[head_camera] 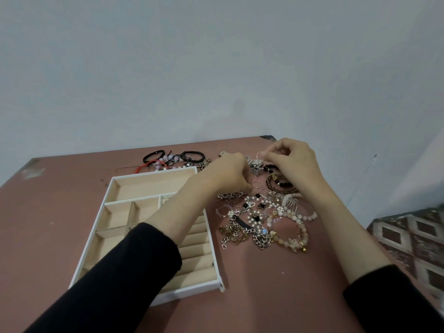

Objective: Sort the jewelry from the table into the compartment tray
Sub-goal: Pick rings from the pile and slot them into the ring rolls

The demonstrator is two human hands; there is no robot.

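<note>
A white compartment tray (109,188) with beige lining lies on the left of the pink table; my left forearm crosses over it. A tangled pile of jewelry (262,219), with pearls, chains, rings and bead bracelets, lies to its right. My right hand (292,159) hovers above the pile's far end and pinches a thin ring (259,154) between thumb and fingertips. My left hand (228,173) reaches down to the pile's far left edge with its fingers curled; its fingertips are hidden, so what it holds is unclear. A silver metal watch band (255,165) lies between the two hands.
Black, red and pink cord and bead bracelets (173,159) lie behind the tray near the wall. Dark bead bracelets (280,185) sit under my right wrist. The table (276,284) ends at the wall behind and at the right edge, where patterned floor (413,236) shows.
</note>
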